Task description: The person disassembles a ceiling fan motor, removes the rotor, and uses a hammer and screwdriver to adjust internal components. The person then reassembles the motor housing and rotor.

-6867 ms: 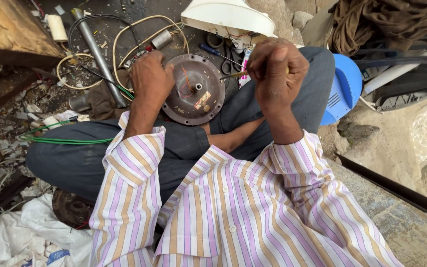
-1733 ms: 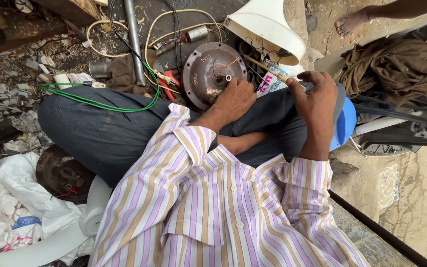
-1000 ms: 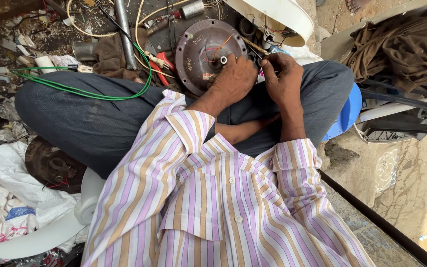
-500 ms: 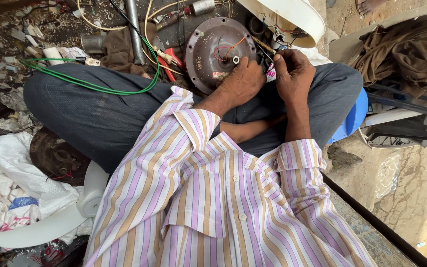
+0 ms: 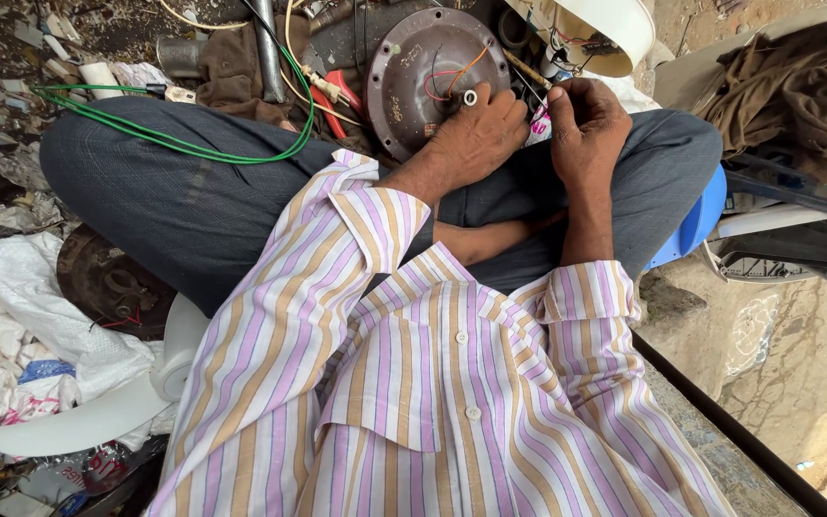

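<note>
The person sits cross-legged on the floor; the motor (image 5: pixel 428 81), a round brown-grey disc with a short shaft at its centre, is propped between the knees with its face tilted up toward the head, which puts the wiring in plain sight and within reach of both hands. The left hand (image 5: pixel 476 139) lies against the lower right edge of the motor, its fingers curled near the shaft; this placement appears to steady the housing, and whether the grip is closed on anything small cannot be told. The right hand (image 5: pixel 586 124) is just beside the left, close to touching it, with its grip pinched together on a thin wire (image 5: pixel 531 94) that runs up toward the motor; the fine pinch suits a lead too slim for a full grasp. Red and orange leads (image 5: pixel 447 77) loop across the motor face. A green cable (image 5: pixel 179 144) drapes over the left thigh, clear of the hands. Red-handled pliers (image 5: pixel 332 101) lie just left of the motor, within reach. A white fan blade (image 5: pixel 78 426) rests on the floor beside the left hip, well apart from the work; a blue stool (image 5: pixel 696 215) shows under the right knee.
</note>
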